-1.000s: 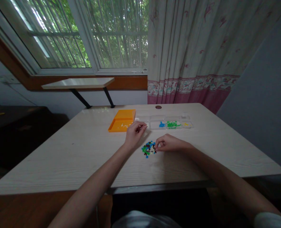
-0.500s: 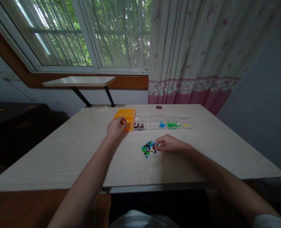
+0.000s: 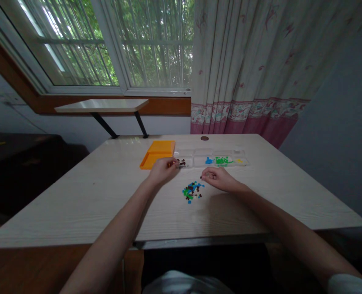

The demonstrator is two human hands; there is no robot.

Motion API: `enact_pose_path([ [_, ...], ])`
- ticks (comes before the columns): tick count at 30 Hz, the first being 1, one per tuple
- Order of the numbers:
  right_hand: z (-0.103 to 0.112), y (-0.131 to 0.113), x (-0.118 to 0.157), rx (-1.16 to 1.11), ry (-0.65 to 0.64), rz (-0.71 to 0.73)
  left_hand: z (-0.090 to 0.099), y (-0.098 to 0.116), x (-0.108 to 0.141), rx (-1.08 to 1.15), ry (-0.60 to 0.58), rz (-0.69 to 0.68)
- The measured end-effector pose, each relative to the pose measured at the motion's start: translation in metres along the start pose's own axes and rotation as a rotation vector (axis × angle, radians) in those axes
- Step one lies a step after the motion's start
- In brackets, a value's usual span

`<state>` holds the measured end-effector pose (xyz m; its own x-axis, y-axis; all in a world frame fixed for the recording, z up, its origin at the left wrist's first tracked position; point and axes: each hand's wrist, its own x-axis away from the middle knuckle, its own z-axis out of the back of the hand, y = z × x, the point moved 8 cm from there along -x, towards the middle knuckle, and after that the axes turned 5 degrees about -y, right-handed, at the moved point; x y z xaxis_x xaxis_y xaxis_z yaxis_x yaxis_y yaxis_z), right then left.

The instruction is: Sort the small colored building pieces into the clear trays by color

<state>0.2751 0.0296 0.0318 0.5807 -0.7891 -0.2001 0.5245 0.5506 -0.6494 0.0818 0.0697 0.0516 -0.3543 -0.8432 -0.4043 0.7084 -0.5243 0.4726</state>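
Head view: right hand (image 3: 218, 179), grip narrow, finger and thumb pinching a small dark piece (image 3: 201, 177) just beyond the mixed pile (image 3: 189, 192) of blue, green and brown bits on the worktop (image 3: 92, 204). Left hand (image 3: 164, 170) by the brown pieces (image 3: 182, 162) at the clear tray's (image 3: 200, 162) left end; fingers curled, cannot tell what that grip holds. Farther right in the tray: blue pieces (image 3: 208, 161), green pieces (image 3: 221, 160), yellow pieces (image 3: 239, 161). Orange case (image 3: 162, 146) to its left. Far side: window (image 3: 156, 49) left, patterned curtain (image 3: 245, 61) right.

Hands (image 3: 220, 179) above table (image 3: 77, 200), loose colored pieces (image 3: 186, 192), clear box (image 3: 200, 162), orange tray (image 3: 162, 146)
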Motion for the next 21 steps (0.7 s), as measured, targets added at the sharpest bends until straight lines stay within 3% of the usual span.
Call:
enact_pose_path([
  [2,0.007,-0.001,0.001,0.024,0.074,0.013,-0.021,0.028,0.002,0.063,-0.12,-0.096],
  [5,0.011,-0.004,0.001,0.068,0.121,0.019,-0.036,0.059,0.007,0.097,-0.158,-0.175],
  [7,0.01,-0.005,0.001,0.084,0.13,0.024,-0.038,0.069,0.009,0.098,-0.146,-0.181],
  [21,0.005,-0.01,-0.001,0.179,0.147,0.027,-0.038,0.075,0.009,0.16,-0.132,-0.185],
])
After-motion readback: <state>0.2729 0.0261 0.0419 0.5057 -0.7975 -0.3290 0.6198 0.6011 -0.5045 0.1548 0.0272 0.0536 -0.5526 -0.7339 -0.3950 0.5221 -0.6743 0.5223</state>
